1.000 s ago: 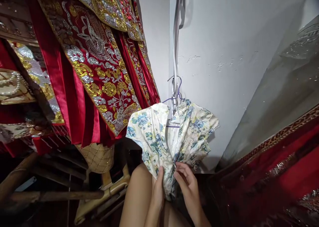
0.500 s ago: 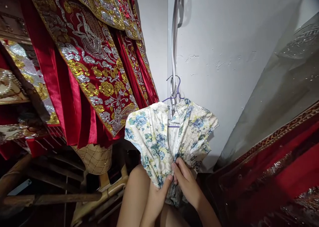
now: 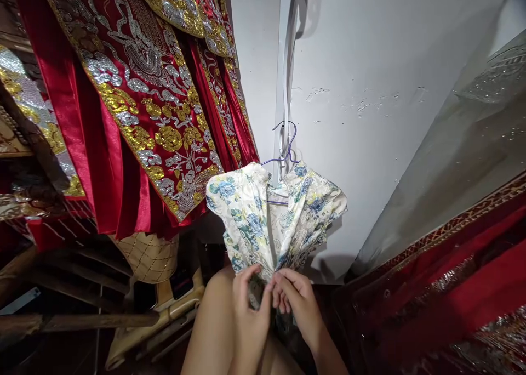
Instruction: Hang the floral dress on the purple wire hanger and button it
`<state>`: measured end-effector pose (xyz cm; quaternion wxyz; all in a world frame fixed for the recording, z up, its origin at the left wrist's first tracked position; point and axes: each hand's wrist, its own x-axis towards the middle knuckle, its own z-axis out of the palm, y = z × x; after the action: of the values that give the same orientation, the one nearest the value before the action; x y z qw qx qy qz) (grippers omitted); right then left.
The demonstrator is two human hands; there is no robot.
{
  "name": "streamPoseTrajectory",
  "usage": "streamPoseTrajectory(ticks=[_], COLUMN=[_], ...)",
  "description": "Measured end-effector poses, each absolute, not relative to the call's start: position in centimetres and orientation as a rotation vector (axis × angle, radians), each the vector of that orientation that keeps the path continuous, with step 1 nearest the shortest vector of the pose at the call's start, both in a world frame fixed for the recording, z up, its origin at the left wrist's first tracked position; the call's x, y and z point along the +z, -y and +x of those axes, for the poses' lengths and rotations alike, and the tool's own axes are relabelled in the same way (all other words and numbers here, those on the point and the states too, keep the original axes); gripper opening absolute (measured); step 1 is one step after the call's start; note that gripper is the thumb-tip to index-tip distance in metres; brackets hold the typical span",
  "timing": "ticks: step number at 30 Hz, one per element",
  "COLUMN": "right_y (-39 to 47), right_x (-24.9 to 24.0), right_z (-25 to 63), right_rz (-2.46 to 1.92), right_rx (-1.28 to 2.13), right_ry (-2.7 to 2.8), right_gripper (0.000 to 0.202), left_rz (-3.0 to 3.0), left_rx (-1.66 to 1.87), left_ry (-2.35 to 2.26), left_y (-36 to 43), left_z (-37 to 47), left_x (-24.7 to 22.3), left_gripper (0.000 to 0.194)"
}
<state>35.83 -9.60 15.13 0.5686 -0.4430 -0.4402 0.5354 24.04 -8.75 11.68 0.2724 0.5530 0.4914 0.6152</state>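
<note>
A cream short-sleeved dress (image 3: pixel 250 216) with blue, green and yellow flowers hangs by its shoulders on a thin purple hanger (image 3: pixel 292 139). Its neckline falls open in a deep V. At the bottom of that V, my right hand (image 3: pixel 298 301) pinches the front edge between thumb and fingertips. My left hand (image 3: pixel 251 309) is at the same spot; its thumb presses by the right fingertips, while the index finger curves over the cloth, apart from the thumb. The left hand's other fingers are hidden. Below the hands the skirt drops into shadow between my knees.
The hanger hooks onto a white strap (image 3: pixel 286 90) along the pale wall (image 3: pixel 349 51). On the left hangs a red costume (image 3: pixel 164 112) with gold and silver sequins, above a bamboo chair (image 3: pixel 164 314). More red embroidered cloth (image 3: pixel 472 265) is on the right. My bare knee (image 3: pixel 217 293) is beside the dress.
Both hands have shifted slightly left with the dress front. The left index finger has lifted away from its thumb. The V neckline gapes a little wider, and the hanger has swung slightly left.
</note>
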Motion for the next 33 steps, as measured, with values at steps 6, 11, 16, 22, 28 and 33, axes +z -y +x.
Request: streamPoseTrajectory(ticks=[6, 11, 16, 22, 28, 33], right_y=[10.1, 6.1, 1.0, 2.4, 3.4, 2.1], right_x=[15.4, 21.1, 29.4, 29.8, 29.6, 28.1], right_z=[36.0, 39.5, 41.4, 40.4, 40.9, 40.8], right_rz=[-1.043, -0.980, -0.760, -0.762, -0.809, -0.841], right_rx=[1.356, 1.268, 1.053, 1.063, 0.981, 0.776], right_ry=[0.941, 0.824, 0.871, 1.020, 1.174, 1.247], right_gripper=[0.048, 0.038, 0.030, 0.031, 0.030, 0.034], left_rz=[1.508, 1.754, 1.919, 1.964, 2.107, 2.383], left_rx=[1.388, 1.302, 1.094, 1.105, 1.469, 1.495], left_ry=[-1.071, -1.106, -1.017, -0.958, -0.826, -0.891], left_y=[8.7, 9.0, 9.8, 7.0, 1.3, 0.2], left_z=[26.1, 26.6, 26.8, 25.0, 25.7, 27.5], left_x=[12.1, 11.6, 11.2, 16.6, 28.4, 32.1], left_gripper=[0.014, 0.021, 0.018, 0.013, 0.036, 0.018])
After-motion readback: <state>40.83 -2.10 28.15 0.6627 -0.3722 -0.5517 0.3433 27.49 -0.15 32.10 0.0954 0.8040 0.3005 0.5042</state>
